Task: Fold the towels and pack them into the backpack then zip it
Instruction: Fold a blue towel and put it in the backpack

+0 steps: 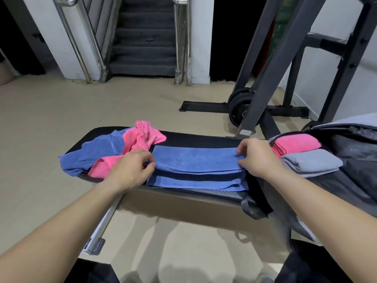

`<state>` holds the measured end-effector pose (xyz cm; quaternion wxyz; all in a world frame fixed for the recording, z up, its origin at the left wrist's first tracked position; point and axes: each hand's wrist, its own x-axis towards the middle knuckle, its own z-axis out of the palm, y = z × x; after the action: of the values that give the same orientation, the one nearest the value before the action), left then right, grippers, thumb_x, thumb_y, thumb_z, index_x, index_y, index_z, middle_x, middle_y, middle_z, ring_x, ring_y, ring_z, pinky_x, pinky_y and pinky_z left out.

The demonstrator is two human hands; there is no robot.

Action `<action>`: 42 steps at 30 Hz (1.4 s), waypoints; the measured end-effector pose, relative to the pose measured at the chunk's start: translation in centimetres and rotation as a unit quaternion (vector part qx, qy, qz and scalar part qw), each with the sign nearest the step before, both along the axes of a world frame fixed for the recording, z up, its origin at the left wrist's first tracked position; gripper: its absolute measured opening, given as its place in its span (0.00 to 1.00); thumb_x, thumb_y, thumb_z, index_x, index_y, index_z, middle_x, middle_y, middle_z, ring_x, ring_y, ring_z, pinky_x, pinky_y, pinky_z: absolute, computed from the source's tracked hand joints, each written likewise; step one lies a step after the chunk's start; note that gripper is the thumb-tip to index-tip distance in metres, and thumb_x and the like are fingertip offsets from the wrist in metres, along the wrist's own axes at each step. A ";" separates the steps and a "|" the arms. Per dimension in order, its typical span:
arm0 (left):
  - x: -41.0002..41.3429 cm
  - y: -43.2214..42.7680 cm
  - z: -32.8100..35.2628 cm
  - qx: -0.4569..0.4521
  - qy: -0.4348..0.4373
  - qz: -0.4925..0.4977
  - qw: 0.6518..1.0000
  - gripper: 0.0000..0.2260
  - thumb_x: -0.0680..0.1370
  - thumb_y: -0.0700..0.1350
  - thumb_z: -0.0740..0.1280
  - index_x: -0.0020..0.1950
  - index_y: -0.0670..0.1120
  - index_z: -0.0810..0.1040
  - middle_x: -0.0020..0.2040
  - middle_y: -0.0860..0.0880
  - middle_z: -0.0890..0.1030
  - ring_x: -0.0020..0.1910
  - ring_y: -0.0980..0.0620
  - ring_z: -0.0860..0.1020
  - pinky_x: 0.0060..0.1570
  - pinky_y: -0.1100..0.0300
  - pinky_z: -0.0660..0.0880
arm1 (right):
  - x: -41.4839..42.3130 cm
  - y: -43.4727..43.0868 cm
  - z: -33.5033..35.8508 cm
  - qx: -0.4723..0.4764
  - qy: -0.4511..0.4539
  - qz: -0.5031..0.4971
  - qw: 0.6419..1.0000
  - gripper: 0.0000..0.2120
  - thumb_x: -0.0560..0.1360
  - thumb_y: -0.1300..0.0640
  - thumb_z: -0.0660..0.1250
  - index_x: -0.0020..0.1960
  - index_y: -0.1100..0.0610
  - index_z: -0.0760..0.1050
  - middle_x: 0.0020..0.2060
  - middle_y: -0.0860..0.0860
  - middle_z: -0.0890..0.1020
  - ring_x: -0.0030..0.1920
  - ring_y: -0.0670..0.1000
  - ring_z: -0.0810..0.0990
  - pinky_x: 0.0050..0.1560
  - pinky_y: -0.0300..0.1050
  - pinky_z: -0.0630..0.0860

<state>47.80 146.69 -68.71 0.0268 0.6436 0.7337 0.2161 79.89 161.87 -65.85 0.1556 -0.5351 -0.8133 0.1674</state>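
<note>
Head camera looks down on a black bench (193, 137), and we place everything against it. Along the bench's middle lies a long blue towel (195, 160), folded lengthwise in layers, with the lower layer showing at the bench's near edge. Our left hand (130, 168) pinches the upper layer's left end between thumb and fingertips. Our right hand (257, 158) pinches its right end the same way. At the bench's right end rests an open backpack (346, 144), with a folded pink towel (295, 145) and a folded grey towel (312, 162) side by side inside. On the bench's left end a loose blue towel (91, 152) and a crumpled pink towel (142, 135) sit heaped together, the blue one drooping over the edge.
</note>
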 end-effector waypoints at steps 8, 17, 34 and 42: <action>0.7 -1.1 -1.8 -0.065 0.067 -0.028 0.995 0.05 0.73 0.50 0.66 0.41 0.52 0.80 0.48 0.54 0.79 0.45 0.50 0.79 0.45 0.54 0.77 | -0.4 -2.5 -2.9 0.035 -0.095 0.014 0.995 0.13 0.71 0.71 0.62 0.51 0.59 0.77 0.49 0.57 0.78 0.47 0.59 0.77 0.43 0.50 0.77; 2.7 0.0 -1.4 -0.093 0.183 0.040 0.978 0.14 0.73 0.62 0.61 0.39 0.53 0.79 0.48 0.56 0.78 0.49 0.50 0.78 0.40 0.56 0.76 | -0.3 -2.5 -4.1 0.007 -0.039 0.007 0.999 0.08 0.74 0.64 0.66 0.52 0.56 0.78 0.52 0.55 0.78 0.52 0.55 0.77 0.45 0.46 0.72; 18.8 7.0 -2.8 -0.081 0.022 -0.114 0.990 0.10 0.78 0.51 0.68 0.58 0.53 0.75 0.54 0.53 0.76 0.56 0.49 0.74 0.50 0.52 0.74 | 2.7 -1.7 -2.3 -0.090 -0.060 0.127 0.986 0.34 0.72 0.71 0.63 0.76 0.53 0.63 0.70 0.54 0.72 0.70 0.53 0.70 0.68 0.42 0.67; 17.6 7.4 -2.9 -0.072 -0.049 -0.064 0.994 0.07 0.80 0.57 0.63 0.45 0.56 0.74 0.38 0.55 0.82 0.41 0.49 0.79 0.43 0.52 0.77 | 3.2 -1.7 -3.1 -0.039 -0.037 0.114 0.992 0.33 0.69 0.52 0.77 0.71 0.53 0.70 0.61 0.50 0.72 0.63 0.51 0.73 0.63 0.45 0.71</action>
<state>65.38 154.04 -71.60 0.1228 0.6747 0.7022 0.1913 83.08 160.19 -68.94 0.0843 -0.4507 -0.8670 0.1951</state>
